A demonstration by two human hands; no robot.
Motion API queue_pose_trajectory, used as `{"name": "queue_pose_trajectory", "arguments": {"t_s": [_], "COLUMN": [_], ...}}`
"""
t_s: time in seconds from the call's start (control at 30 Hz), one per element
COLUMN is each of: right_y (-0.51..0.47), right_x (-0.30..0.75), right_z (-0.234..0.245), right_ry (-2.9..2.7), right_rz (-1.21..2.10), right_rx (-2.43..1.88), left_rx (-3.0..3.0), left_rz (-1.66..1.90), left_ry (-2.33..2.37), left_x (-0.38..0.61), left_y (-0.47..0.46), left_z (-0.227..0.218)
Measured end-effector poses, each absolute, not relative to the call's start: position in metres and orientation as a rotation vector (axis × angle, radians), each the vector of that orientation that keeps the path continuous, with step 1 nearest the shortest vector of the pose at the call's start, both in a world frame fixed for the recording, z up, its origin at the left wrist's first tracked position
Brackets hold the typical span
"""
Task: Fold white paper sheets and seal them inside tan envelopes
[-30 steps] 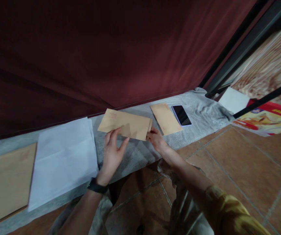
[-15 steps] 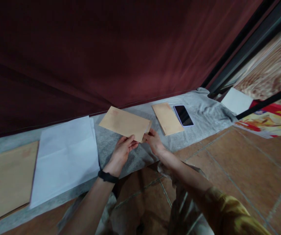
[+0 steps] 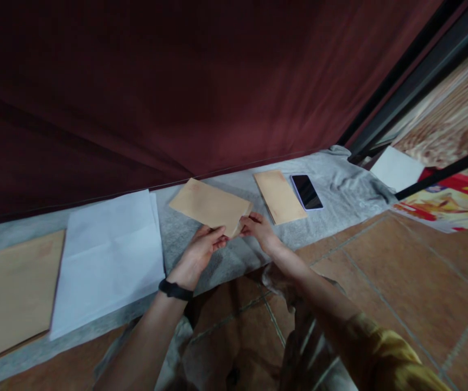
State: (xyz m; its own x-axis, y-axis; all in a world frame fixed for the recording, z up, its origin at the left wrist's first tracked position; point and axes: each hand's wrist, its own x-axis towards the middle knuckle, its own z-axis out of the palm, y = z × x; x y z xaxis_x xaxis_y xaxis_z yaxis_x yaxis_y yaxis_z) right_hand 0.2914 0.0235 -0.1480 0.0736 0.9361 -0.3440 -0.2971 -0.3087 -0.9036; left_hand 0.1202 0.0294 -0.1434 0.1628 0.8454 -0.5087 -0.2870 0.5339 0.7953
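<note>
- Dim overall; curtain (image 3: 185, 81) beyond left hand (image 3: 201, 247) nearly black at top.
- Soft shadow on cloth (image 3: 221, 266), just right of hand.
- Print on envelope (image 3: 212, 203) ahead: blurred.
- Edges stretched.

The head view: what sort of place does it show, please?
Probably an improvised indoor workspace, though its exact use is unclear: a narrow cloth-covered surface runs along a dark red curtain, above a tiled floor.

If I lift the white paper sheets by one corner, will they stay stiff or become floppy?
The white paper sheets will probably flop, since they look thin and broad. They may also slide apart, as their right edges do not line up. They might bend first along the faint crease across them.
</note>
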Motion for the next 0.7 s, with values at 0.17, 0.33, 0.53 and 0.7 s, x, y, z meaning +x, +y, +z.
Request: {"name": "queue_pose_trajectory", "arguments": {"t_s": [0.17, 0.33, 0.53, 0.7], "right_y": [0.023, 0.023, 0.023, 0.022], "right_x": [0.290, 0.285, 0.282, 0.283], "right_z": [-0.147, -0.147, -0.147, -0.146], "right_ry": [-0.657, -0.646, -0.624, -0.634], "right_rz": [1.476, 1.475, 1.481, 1.484], "right_rx": [-1.291, -1.265, -1.253, -1.247], "left_rx": [0.634, 0.647, 0.651, 0.656], "left_rz": [0.879, 0.858, 0.835, 0.836], "left_ry": [1.128, 1.101, 1.076, 1.080], "left_x": [0.117, 0.115, 0.120, 0.122], "left_y": [0.029, 0.028, 0.024, 0.024], "left_z": [-0.142, -0.141, -0.136, -0.141]}}
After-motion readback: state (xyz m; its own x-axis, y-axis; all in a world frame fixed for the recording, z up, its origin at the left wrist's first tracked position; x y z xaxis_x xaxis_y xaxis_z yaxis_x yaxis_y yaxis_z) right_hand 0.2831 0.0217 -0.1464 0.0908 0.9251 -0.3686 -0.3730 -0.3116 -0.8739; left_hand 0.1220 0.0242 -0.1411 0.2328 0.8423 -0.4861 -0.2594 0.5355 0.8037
